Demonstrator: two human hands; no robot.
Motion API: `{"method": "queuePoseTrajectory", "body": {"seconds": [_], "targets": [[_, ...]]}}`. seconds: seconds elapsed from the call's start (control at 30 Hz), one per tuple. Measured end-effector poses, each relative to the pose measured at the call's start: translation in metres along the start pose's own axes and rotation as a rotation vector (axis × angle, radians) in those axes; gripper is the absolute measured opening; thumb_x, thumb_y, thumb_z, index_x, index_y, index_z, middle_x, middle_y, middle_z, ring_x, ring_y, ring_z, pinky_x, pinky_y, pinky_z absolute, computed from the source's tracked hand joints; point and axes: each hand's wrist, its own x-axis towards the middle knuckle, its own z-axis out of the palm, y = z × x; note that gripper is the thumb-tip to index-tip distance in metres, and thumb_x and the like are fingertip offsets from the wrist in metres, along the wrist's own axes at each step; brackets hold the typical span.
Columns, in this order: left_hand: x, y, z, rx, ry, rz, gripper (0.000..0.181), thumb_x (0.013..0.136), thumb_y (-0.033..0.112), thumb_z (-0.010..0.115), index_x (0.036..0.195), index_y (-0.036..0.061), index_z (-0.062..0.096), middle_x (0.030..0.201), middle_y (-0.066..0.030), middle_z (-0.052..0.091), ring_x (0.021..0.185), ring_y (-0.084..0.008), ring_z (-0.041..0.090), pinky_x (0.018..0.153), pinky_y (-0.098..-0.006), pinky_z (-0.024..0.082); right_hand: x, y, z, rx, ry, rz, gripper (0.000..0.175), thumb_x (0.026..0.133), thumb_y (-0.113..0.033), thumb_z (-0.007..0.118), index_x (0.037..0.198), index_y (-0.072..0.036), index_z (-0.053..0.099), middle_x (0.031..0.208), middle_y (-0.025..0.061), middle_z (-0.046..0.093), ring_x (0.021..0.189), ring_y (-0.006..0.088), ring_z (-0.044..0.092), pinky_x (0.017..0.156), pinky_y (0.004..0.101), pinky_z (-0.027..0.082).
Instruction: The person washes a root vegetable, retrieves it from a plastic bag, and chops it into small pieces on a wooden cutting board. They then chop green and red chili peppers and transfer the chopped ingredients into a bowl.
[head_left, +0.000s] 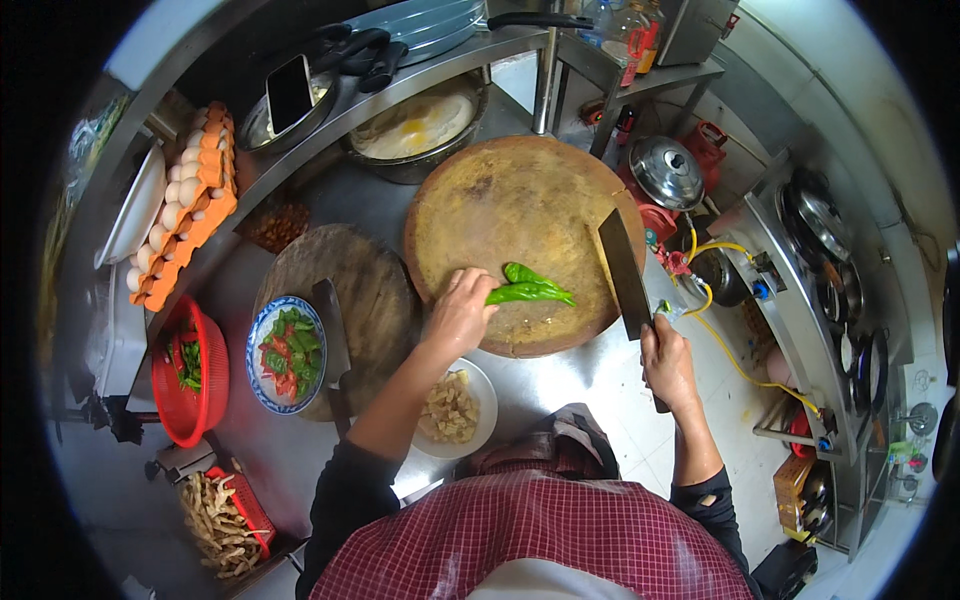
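My left hand (461, 311) holds the near one of two long green peppers (534, 292) by its end, on a large round wooden chopping board (517, 202). The second green pepper (529, 271) lies against it on the far side. In my right hand (667, 360) is the handle of a broad-bladed cleaver (624, 266), its blade over the board's right rim and apart from the peppers. A small green piece (664, 306) shows just right of the blade; whether it rests on anything I cannot tell. By my left forearm stands a white bowl of pale chopped pieces (450, 409).
A smaller round board (375, 300) bears a second knife (331, 322) and a blue-rimmed bowl (251, 352) of cut red and green peppers. Left are a red basket (214, 375) and egg trays (184, 247). A metal basin (409, 171) stands behind; yellow gas hoses (724, 349) run at right.
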Motion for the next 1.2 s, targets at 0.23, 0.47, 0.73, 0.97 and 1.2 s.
{"method": "queuePoseTrajectory", "body": {"seconds": [0.23,0.47,0.73,0.97,1.2], "targets": [[0.035,0.009,0.012,-0.019,0.039,0.281,0.025,0.077,0.011,0.074,0.094,0.0011,0.058,0.117,-0.015,0.054,0.115,-0.0361,0.051,0.097,-0.0466,0.043,0.007,-0.02,0.013,-0.151,-0.053,-0.217,0.018,0.096,-0.017,0.053,0.098,0.001,0.055,0.075,0.0305,0.062,0.077,0.0508,0.061,0.071,0.0553,0.048],[0.02,0.002,0.019,-0.236,0.266,-0.029,0.029,0.07,0.003,0.079,0.091,0.0018,0.059,0.101,-0.0143,0.058,0.097,-0.0365,0.057,0.082,-0.0438,0.048,0.012,-0.06,0.011,-0.142,-0.104,-0.375,0.016,0.094,-0.015,0.055,0.097,0.001,0.054,0.068,0.0309,0.061,0.07,0.0496,0.062,0.066,0.0561,0.05],[0.011,0.001,0.039,-0.286,0.32,0.027,0.025,0.066,0.001,0.079,0.085,0.0022,0.062,0.097,-0.0139,0.063,0.093,-0.0343,0.061,0.08,-0.041,0.05,0.046,-0.083,0.056,-0.305,-0.384,-0.376,0.02,0.092,-0.015,0.052,0.1,0.003,0.054,0.08,0.0331,0.064,0.081,0.0498,0.064,0.073,0.0555,0.052],[0.015,-0.021,0.026,-0.119,0.5,-0.099,0.025,0.071,0.0,0.076,0.089,0.0007,0.059,0.101,-0.0162,0.059,0.093,-0.0357,0.06,0.081,-0.0412,0.05,0.043,-0.075,0.07,-0.242,-0.237,-0.401,0.018,0.094,-0.016,0.053,0.094,0.002,0.055,0.07,0.0321,0.06,0.074,0.0504,0.062,0.066,0.0554,0.051],[0.073,-0.013,0.039,-0.329,0.514,-0.04,0.021,0.078,0.009,0.077,0.091,0.0027,0.062,0.102,-0.0139,0.058,0.095,-0.0333,0.058,0.084,-0.0412,0.048,0.041,-0.051,0.026,-0.139,0.056,-0.336,0.018,0.094,-0.012,0.053,0.093,0.005,0.054,0.064,0.0331,0.058,0.065,0.051,0.061,0.058,0.0557,0.049]]}}
